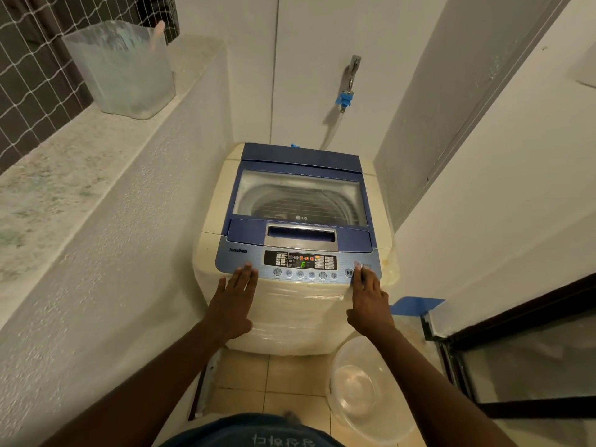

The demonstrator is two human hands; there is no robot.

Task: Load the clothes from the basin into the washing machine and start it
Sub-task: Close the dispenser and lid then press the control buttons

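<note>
A cream top-loading washing machine (287,317) with a blue lid (300,169) stands ahead, and the lid is down. Its control panel (300,261) is lit and shows a green "F". My left hand (233,301) lies flat and open on the machine's front left edge, fingertips at the panel. My right hand (367,298) reaches to the right end of the panel, a fingertip on a round button beside the play/pause button (349,272). A clear plastic basin (361,388) sits on the floor at the machine's right foot, with nothing visible in it.
A low white wall with a stone ledge (64,175) runs along the left, carrying a clear plastic tub (122,69). A tap with a blue hose fitting (345,98) is on the back wall. A dark-framed glass door (522,356) stands at the right.
</note>
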